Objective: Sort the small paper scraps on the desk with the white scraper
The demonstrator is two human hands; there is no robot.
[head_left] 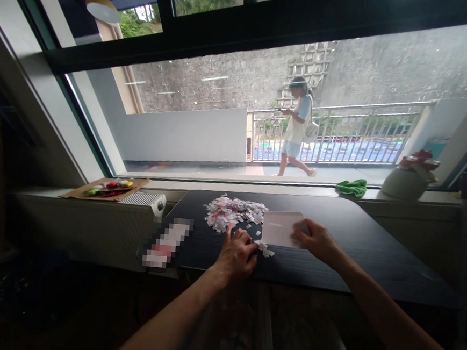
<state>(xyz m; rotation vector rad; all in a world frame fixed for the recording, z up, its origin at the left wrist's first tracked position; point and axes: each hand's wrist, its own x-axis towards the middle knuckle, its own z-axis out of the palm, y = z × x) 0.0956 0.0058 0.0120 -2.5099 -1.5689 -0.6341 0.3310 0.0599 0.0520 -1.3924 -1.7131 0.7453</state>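
In my right hand (311, 239) is the handle of a cleaver (280, 228), its broad pale blade pointing left over the dark table, with a small hole near the upper corner. My left hand (237, 253) rests on the table left of the blade. Its index finger stretches toward the heap, while the other fingers curl at some small paper pieces (267, 250) by the blade's lower corner. Beyond my left hand spreads a heap of white and pinkish paper scraps (230, 212), with a few loose bits between it and the blade.
The dark table (358, 233) stands under a large window. A blurred-out pale item (167, 243) lies at its left edge. Left are a radiator (146, 201) and cardboard with colourful items (113, 187). A green cloth (351, 188) lies on the sill. A person (297, 126) walks outside.
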